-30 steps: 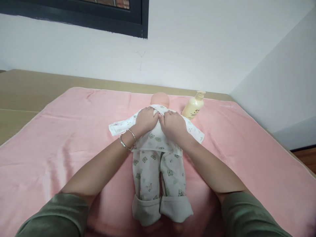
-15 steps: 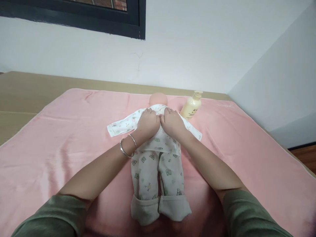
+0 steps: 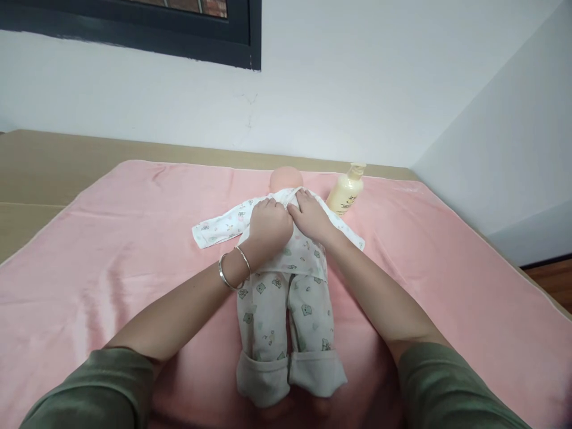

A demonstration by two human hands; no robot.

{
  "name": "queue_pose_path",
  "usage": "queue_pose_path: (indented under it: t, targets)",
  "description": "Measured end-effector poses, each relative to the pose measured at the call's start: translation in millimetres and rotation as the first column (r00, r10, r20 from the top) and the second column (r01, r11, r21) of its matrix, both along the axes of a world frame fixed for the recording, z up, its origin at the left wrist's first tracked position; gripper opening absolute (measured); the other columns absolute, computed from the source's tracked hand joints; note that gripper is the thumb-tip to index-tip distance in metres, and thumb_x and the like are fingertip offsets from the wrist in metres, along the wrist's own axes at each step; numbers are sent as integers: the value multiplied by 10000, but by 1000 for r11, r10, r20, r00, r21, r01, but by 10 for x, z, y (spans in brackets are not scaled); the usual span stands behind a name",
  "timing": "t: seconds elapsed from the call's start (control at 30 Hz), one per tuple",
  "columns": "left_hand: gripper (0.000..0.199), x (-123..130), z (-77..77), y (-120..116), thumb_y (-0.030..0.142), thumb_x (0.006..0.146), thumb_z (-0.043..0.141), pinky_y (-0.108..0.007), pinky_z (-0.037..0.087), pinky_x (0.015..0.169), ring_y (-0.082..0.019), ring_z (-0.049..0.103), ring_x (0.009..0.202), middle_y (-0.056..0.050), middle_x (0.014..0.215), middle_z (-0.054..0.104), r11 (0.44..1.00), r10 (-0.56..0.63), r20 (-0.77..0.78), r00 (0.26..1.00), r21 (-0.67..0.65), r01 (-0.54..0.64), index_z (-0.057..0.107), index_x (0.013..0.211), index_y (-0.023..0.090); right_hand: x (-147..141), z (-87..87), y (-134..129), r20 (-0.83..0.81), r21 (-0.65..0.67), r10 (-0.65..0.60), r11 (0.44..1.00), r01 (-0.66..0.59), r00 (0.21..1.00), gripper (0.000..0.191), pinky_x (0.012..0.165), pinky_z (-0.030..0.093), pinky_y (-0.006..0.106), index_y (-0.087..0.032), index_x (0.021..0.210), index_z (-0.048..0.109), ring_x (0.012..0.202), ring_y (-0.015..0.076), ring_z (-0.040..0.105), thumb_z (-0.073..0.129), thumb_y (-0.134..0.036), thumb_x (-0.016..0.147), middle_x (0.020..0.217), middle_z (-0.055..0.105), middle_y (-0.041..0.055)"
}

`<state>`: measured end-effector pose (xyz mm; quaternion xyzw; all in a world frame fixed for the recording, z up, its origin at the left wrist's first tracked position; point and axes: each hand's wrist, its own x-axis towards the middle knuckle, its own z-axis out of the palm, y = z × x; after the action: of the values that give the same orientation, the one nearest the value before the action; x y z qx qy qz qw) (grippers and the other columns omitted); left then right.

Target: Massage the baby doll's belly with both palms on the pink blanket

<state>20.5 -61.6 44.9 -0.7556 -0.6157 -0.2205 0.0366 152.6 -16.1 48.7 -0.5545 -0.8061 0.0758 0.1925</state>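
On a pink blanket (image 3: 147, 238) lies a baby doll, its bare round head (image 3: 286, 179) at the far end. It wears a white long-sleeved shirt (image 3: 223, 227) with small prints and matching trousers (image 3: 270, 328) with turned-up cuffs. My left hand (image 3: 270, 225) is curled on the upper middle of the shirt, fingers bent down into the cloth. Its fingertips are hidden. Beside it, my right hand (image 3: 311, 215) rests on the shirt just below the collar, fingers stretched forward and thumb apart, near my left knuckles. A silver bangle (image 3: 230, 271) circles my left wrist.
A cream pump bottle (image 3: 345, 192) stands beside the doll's head, by the right sleeve. Behind the blanket runs a tan surface (image 3: 58, 158) up to a white wall (image 3: 339, 77). A dark window frame (image 3: 214, 44) is at upper left.
My left hand has curled in and shifted slightly right. My right hand has moved slightly toward the collar, its fingers stretching out. The doll and bottle stay in place.
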Motion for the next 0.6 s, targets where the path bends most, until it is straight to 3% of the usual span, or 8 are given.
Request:
queue_pose_path:
  t: [0.13, 0.3, 0.47, 0.6]
  targets:
    - [285, -15, 41, 10, 150, 924, 405, -441, 495, 949, -315, 651, 1030, -178, 978, 707, 998, -22, 49, 999, -56, 25, 684, 864, 138, 3, 23, -12, 24, 9, 8, 1000, -8, 1000, 425, 1134, 404, 471, -66, 1255, 583, 1284, 335, 535, 381, -338, 999, 1366, 614, 210]
    - [343, -165, 16, 264, 186, 957, 326, -450, 479, 1004, -287, 657, 1082, -137, 1088, 729, 982, 9, 207, 978, -187, 31, 664, 895, 179, -105, -8, -204, 106, 41, -31, 999, 27, 994, 544, 1180, 357, 494, 32, 1408, 502, 1364, 368, 496, 345, -320, 1024, 1454, 556, 262]
    - [348, -203, -114, 400, 222, 964, 308, -448, 420, 1073, -266, 650, 1097, -133, 1104, 745, 988, 29, 289, 957, -156, 17, 644, 882, 186, -205, -97, -399, 152, 145, 43, 987, -65, 987, 545, 1252, 283, 483, -6, 1458, 508, 1480, 331, 411, 303, -265, 1025, 1516, 525, 220]
    - [302, -173, -197, 372, 229, 925, 354, -389, 458, 985, -251, 656, 998, -129, 1063, 746, 996, 29, 408, 912, -86, 7, 649, 886, 175, -146, -64, -274, 124, 19, 35, 999, -37, 992, 611, 1263, 269, 498, 18, 1527, 414, 1524, 348, 346, 281, -316, 1034, 1603, 412, 229]
